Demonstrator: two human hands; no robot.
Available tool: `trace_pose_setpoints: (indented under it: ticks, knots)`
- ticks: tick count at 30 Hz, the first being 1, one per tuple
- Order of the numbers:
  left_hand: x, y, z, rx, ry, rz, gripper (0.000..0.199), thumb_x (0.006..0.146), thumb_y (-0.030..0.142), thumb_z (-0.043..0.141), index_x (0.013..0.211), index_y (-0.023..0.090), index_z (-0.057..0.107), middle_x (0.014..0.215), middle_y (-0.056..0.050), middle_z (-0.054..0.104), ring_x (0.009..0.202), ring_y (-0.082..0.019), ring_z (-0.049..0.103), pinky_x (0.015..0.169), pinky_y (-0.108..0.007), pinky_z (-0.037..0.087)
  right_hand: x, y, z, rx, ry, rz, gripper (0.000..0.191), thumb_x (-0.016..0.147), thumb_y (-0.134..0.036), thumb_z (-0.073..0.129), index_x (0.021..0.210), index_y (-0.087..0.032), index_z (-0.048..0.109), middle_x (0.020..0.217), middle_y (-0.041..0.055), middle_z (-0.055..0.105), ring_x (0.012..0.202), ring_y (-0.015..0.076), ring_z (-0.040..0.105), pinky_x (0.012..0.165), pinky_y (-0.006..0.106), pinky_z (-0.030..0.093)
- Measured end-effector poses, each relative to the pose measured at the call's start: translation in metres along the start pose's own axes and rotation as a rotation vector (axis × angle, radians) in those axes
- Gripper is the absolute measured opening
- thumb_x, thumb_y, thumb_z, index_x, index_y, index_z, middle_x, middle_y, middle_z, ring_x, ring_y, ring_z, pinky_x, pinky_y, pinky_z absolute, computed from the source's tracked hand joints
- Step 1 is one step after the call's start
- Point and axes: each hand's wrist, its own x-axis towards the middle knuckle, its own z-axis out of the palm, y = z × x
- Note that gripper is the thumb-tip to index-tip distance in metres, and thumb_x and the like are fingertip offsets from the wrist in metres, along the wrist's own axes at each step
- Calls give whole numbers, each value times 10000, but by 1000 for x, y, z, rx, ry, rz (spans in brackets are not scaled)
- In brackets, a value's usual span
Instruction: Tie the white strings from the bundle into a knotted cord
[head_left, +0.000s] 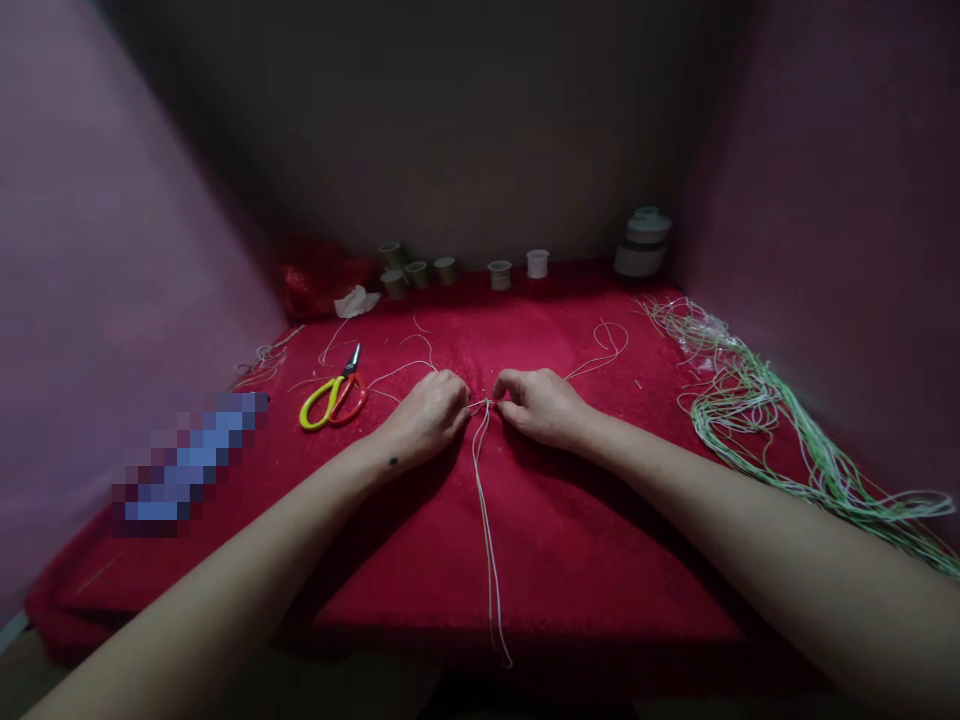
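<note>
Thin white and green cords [486, 520] hang from a small knot [487, 402] at the middle of the table and trail over its front edge. My left hand [431, 410] is closed, pinching cord just left of the knot; loose ends run out behind it to the left. On the other side, my right hand [541, 405] pinches cord between thumb and forefinger, close to the knot. A looped cord end [611, 345] lies beyond that hand. The short stretch of cord between the two hands looks taut.
Scissors [334, 400] with yellow and red handles lie left of my hands. A bundle of green and white cords [795, 440] covers the right side. Several thread spools [445, 270], a red bag [319, 280] and a pale container [643, 243] stand along the back of the red-covered table [600, 560].
</note>
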Motion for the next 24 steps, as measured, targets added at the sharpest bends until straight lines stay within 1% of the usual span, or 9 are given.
trace_pose_setpoints:
  ticks: [3, 8, 12, 15, 18, 20, 22, 23, 24]
  knots:
    - [0, -1, -5, 18, -44, -32, 111, 834, 256, 446, 773, 173, 488, 745, -34, 524, 687, -162, 457, 642, -291, 369, 0, -1, 0, -6, 4, 3, 184, 751, -193, 506, 884, -182, 634, 702, 34, 605, 602, 97, 477, 570, 218, 302]
    - [1, 1, 0, -29, -37, 23, 156, 830, 326, 483, 780, 179, 497, 796, -40, 537, 761, -176, 459, 690, -299, 370, 0, 1, -1, 76, 18, -31, 185, 736, -190, 515, 878, -185, 633, 660, 10, 579, 578, 84, 455, 558, 202, 307]
    - [4, 2, 6, 80, -33, 11, 190, 853, 309, 433, 728, 176, 481, 755, -54, 532, 717, -187, 451, 661, -309, 350, -1, 4, -1, 142, 4, -95, 213, 748, -198, 515, 909, -211, 654, 650, -11, 575, 567, 75, 445, 568, 196, 319]
    - [4, 2, 3, 190, -46, -7, 191, 868, 301, 396, 757, 171, 482, 711, -53, 538, 662, -188, 464, 669, -325, 332, -1, 5, 0, 165, -17, -121, 243, 767, -220, 514, 951, -236, 672, 701, -4, 621, 608, 85, 495, 610, 205, 350]
    - [6, -2, -8, 154, -91, 39, 173, 867, 303, 407, 804, 171, 500, 664, -24, 552, 615, -167, 476, 730, -340, 319, -1, 5, 1, 126, -44, -129, 268, 765, -214, 513, 969, -258, 682, 788, 10, 667, 686, 109, 561, 656, 218, 380]
    - [10, -9, -19, 56, -195, 84, 175, 855, 322, 441, 818, 185, 542, 676, -11, 580, 626, -155, 494, 725, -313, 318, -1, 4, 2, 71, -59, -135, 272, 757, -210, 514, 959, -264, 688, 822, 17, 679, 723, 125, 586, 675, 229, 393]
    - [16, -24, -33, -41, -336, 87, 183, 832, 331, 487, 764, 201, 596, 667, 2, 600, 606, -134, 501, 650, -260, 320, -2, 3, 2, 20, -67, -139, 273, 751, -207, 514, 949, -266, 692, 835, 22, 683, 744, 136, 597, 685, 239, 400]
    - [21, -33, -40, -81, -372, 51, 183, 807, 323, 528, 705, 199, 615, 624, 12, 595, 565, -117, 489, 597, -235, 315, -2, 3, 2, 2, -69, -141, 275, 748, -203, 513, 947, -267, 692, 837, 23, 684, 749, 140, 599, 685, 242, 401]
    - [26, -43, -48, -121, -351, -15, 176, 764, 301, 585, 632, 189, 619, 562, 25, 578, 516, -99, 469, 554, -214, 307, -2, 2, 2, -12, -71, -141, 277, 745, -199, 512, 944, -267, 692, 834, 23, 684, 749, 142, 600, 681, 245, 402]
